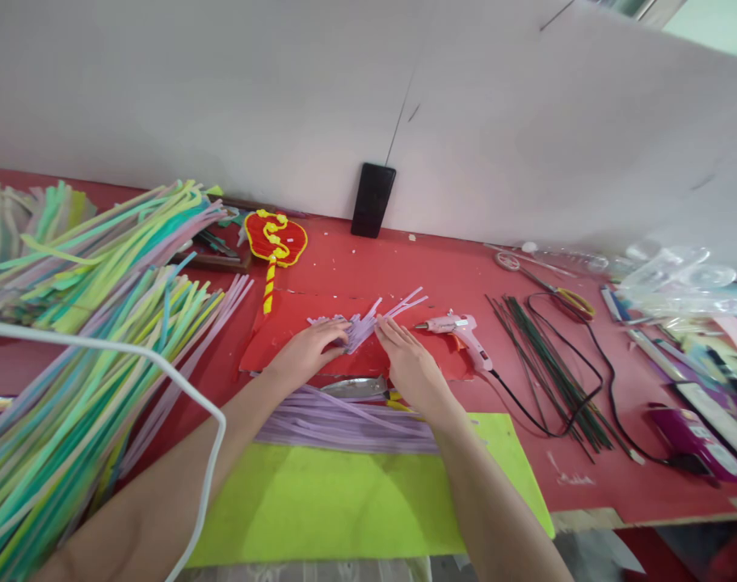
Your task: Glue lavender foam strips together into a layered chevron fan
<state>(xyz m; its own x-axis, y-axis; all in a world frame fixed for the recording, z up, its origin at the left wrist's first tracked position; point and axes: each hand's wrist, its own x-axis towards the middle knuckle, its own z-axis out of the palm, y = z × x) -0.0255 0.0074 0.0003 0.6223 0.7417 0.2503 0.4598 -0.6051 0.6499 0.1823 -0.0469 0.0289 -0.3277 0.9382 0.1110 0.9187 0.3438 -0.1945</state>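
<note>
Several short lilac pipe cleaner pieces (pixel 360 327) lie in a small pile on a red board (pixel 271 343). My left hand (pixel 313 347) is curled over the left side of the pile, its fingertips on the pieces. My right hand (pixel 410 360) has its fingers pressed together at a few longer lilac pipe cleaners (pixel 405 302), which fan out beyond the fingertips; its thumb is hidden. Below the hands, a bundle of long lilac pipe cleaners (pixel 344 424) lies across a lime-green mat (pixel 338 501). Scissors (pixel 356 389), partly covered by my right hand, rest between board and bundle.
A pink glue gun (pixel 459 327) lies right of the board, its cord looping past dark green stems (pixel 544 372). Coloured pipe cleaners (pixel 95 388) heap at left, crossed by a white cable (pixel 180 384). A red-and-yellow fan-shaped piece (pixel 276 239) and a phone (pixel 373 200) are behind.
</note>
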